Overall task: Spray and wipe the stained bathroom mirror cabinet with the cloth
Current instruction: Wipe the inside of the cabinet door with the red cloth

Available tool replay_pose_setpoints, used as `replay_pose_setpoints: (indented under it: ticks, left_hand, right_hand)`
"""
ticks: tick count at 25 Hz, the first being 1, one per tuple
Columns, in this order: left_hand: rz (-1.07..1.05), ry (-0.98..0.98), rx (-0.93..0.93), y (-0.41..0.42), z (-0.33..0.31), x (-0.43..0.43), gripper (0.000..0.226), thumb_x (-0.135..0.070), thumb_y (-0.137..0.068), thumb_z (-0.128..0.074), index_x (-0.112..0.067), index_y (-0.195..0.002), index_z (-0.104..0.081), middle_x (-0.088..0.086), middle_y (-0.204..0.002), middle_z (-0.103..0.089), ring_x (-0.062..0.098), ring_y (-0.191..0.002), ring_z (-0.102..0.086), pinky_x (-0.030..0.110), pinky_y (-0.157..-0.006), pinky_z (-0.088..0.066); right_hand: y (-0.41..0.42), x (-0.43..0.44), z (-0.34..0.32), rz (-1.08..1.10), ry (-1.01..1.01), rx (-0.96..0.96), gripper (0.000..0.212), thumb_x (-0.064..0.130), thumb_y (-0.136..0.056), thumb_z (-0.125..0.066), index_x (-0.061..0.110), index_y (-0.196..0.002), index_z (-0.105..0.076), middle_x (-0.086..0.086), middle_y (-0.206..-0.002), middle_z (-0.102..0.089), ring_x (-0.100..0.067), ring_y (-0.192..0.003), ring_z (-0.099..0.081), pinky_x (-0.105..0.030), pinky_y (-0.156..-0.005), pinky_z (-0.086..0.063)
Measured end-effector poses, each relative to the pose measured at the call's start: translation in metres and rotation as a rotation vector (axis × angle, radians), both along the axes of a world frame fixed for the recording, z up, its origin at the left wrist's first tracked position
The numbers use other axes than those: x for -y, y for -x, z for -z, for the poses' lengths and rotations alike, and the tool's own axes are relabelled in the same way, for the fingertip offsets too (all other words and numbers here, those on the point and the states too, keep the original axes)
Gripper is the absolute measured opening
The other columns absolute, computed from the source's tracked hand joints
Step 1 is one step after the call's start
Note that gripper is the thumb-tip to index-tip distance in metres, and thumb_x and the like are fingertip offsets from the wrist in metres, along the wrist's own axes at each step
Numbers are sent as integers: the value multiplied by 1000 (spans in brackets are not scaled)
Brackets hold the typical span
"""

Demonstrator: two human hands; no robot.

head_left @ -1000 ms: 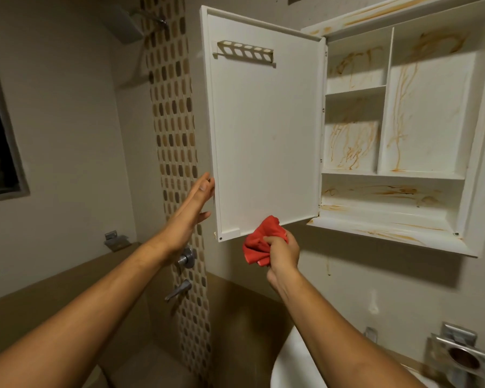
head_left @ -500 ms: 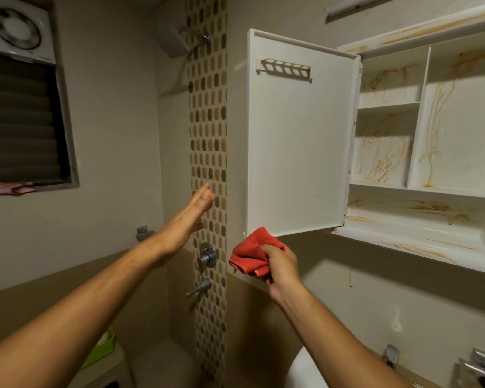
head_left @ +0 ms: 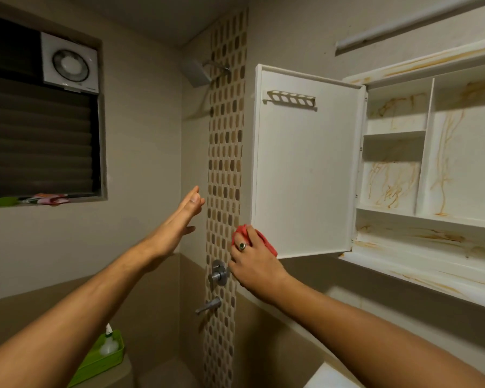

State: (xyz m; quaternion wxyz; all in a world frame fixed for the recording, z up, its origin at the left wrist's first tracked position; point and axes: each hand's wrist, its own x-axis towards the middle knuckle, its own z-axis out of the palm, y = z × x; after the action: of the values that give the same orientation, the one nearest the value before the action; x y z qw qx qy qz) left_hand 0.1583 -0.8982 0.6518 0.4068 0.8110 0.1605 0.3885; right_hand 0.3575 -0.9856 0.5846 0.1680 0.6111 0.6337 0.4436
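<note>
Your right hand is curled round the red cloth, which is bunched up so that only bits of it show past your knuckles. The cloth sits at the lower outer corner of the open cabinet door, against its edge (how hard it presses, the view does not tell). A ring shows on one finger of that hand.

Your left hand is held up in the air with its fingers straight and close together, holding nothing. It is in front of the wall, left of the mosaic tile strip and apart from the door.

The door's inner face looks white, with a small slotted rack near its top. The mirror cabinet stands open to the right of the door, and orange-brown stains run down its back panels and along its shelves and lower ledge.

A shower head hangs above the tile strip, and a mixer valve and spout sit on it just beside your right hand. Low at the left, a green tray holds a pale bottle.
</note>
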Motion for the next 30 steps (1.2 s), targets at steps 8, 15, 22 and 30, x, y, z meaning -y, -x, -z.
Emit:
replay_pose_setpoints:
  ticks: [8,15,22,30]
  left_hand:
    - [-103,-6,69,11,-19,0,102,-97,-73,-26,-48,-161,-8,-14,-167,-27,5,-150,-30,43,-125,-25]
    - [-160,-13,102,19,-28,-10,98,-91,-76,-25,-46,-161,-10,-14,-166,-29,8,-151,-31,47,-125,-25]
    - [-140,-29,106,0,-37,-11,116,-106,-60,-28,-49,-160,-10,-16,-165,-29,7,-150,-31,45,-125,-25]
    - [-94,-57,169,-25,-92,-6,99,-91,-77,-27,-43,-162,-10,-12,-166,-31,5,-147,-34,41,-120,-30]
  right_hand:
    - [-8,-37,-5,106,83,168,56,42,-85,-84,16,-131,-67,-16,-137,-67,-45,-139,-49,-72,-120,-18]
    - [-33,-26,-111,-66,-218,196,56,35,-79,-89,20,-129,-69,-15,-133,-67,-43,-138,-49,-71,-119,-17]
    - [-54,-7,-1,-171,58,140,56,34,-83,-87,21,-134,-68,-10,-146,-60,-41,-148,-37,-66,-126,-14]
    - [-67,-20,-206,-362,-313,256,30,35,-97,-63,28,-124,-73,0,-133,-68,-33,-143,-43,-53,-123,-23]
